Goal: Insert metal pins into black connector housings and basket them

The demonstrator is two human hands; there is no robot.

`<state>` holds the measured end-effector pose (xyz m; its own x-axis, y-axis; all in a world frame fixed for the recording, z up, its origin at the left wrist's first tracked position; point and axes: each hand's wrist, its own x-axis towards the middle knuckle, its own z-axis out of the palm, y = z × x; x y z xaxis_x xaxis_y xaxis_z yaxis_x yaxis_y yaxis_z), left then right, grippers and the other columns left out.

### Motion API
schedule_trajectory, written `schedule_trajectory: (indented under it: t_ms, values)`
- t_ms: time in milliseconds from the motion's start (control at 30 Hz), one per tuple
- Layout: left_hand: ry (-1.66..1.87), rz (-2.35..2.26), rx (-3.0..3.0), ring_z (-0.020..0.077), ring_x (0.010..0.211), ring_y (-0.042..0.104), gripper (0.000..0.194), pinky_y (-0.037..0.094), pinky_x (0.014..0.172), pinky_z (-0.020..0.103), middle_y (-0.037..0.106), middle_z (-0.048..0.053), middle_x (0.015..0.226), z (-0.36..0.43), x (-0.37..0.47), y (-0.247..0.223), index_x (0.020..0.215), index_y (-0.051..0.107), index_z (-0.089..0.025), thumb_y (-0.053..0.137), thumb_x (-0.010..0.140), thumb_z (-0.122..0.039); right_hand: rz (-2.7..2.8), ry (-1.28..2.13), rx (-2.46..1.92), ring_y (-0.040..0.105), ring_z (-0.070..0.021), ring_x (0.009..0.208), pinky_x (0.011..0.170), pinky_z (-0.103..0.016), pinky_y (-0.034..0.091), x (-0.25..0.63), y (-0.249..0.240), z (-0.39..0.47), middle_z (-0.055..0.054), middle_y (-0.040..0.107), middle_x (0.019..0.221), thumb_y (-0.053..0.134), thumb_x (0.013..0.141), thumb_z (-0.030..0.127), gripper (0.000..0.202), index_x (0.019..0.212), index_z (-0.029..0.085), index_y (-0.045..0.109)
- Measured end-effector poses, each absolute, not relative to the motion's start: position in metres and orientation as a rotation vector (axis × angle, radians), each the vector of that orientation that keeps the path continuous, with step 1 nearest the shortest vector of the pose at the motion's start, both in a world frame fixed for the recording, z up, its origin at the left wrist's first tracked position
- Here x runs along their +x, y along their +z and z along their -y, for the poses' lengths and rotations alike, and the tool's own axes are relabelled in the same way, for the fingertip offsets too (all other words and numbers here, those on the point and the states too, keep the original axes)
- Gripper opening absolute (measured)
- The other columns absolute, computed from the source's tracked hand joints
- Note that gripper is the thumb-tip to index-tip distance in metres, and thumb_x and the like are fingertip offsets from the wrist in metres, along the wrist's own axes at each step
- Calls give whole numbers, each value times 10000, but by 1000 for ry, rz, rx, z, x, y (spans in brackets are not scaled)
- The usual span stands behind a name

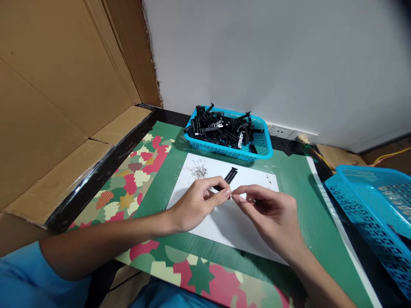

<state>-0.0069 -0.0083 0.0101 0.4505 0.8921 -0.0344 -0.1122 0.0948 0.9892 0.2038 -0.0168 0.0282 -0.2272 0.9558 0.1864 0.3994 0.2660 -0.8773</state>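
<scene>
My left hand (201, 201) is closed on a long black plastic part (230, 175), whose far end sticks out beyond the fingers. Its near end lies by the thumb tip, partly covered. Close beside it, my right hand (269, 209) pinches thumb and forefinger together near that end; what they hold is too small to name. A thin object shows dimly under the right fingers. Both hands are over a white sheet (221, 226). On the sheet's far left part lies a loose heap of tiny thin metal wire pieces (198, 170).
A blue plastic basket (224, 150) full of black plastic parts (221, 128) stands at the back against the wall. At the right is another blue basket (356, 201). Cardboard (64, 64) walls the left side. A wall socket (282, 131) with wires sits behind the table.
</scene>
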Motion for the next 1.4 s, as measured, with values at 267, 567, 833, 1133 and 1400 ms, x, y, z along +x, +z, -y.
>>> schedule_trajectory:
  t_ms: [267,567,833,1133,1400]
  values:
    - [843,-712,1195,54,570,335,339,232,501,224,494,-14,895,10,-9,10,1072,622,-186,510,1099,-505,1684,874,-1300,429,-134,522,459,-281,340,211,28,12,-12,605,617,807,902,421,191,833,246,838]
    - [865,-685,1182,111,733,417,258,309,589,226,487,-2,1036,16,-8,8,1155,405,-280,588,1074,-444,1889,329,-1180,420,-116,458,473,-291,372,207,25,23,33,530,562,727,951,242,94,886,266,791]
    - [852,-910,1710,149,760,468,129,364,692,304,476,-23,904,18,-13,-1,1155,393,-260,501,1087,-239,2197,60,-801,444,-101,506,518,-277,348,213,18,15,62,535,617,623,990,45,213,1082,222,694]
    - [800,-965,1800,148,666,471,142,338,628,306,478,-54,800,18,-12,-6,1149,367,-280,468,1079,-208,2278,184,-755,405,-107,536,532,-299,304,216,21,15,60,483,655,615,982,-1,246,1153,163,679]
    - [840,-905,1843,124,715,466,167,376,666,288,483,-39,890,17,-13,-3,1074,384,-260,482,1044,-128,2271,283,-688,389,-113,511,508,-309,267,219,22,13,71,453,631,599,956,-40,361,1235,178,673]
